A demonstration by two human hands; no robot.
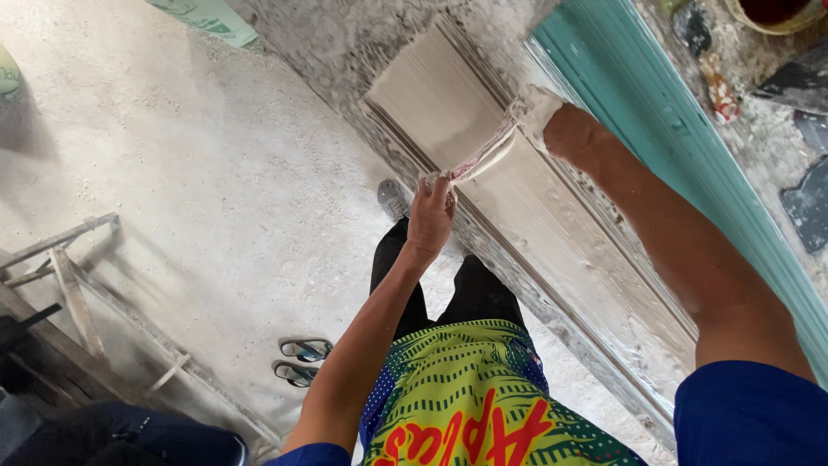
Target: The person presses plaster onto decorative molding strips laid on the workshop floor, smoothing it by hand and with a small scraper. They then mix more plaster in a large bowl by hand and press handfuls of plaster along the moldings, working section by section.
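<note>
Trowel [483, 155] sits mid-frame, flat against the plastered moulding [552, 224], spanning both hands: left hand [429, 211] pinching its lower end, right hand [565, 129] gripping its upper end.

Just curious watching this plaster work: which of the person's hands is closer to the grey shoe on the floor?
Left. The left hand holds the low end of the plaster-coated tool, just right of the grey shoe. The right hand grips the tool's other end, farther up and right.

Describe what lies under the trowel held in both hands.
Under the trowel lies a pale, ridged plaster strip. The left hand and right hand hold its ends; the plaster directly beneath stays hidden.
</note>
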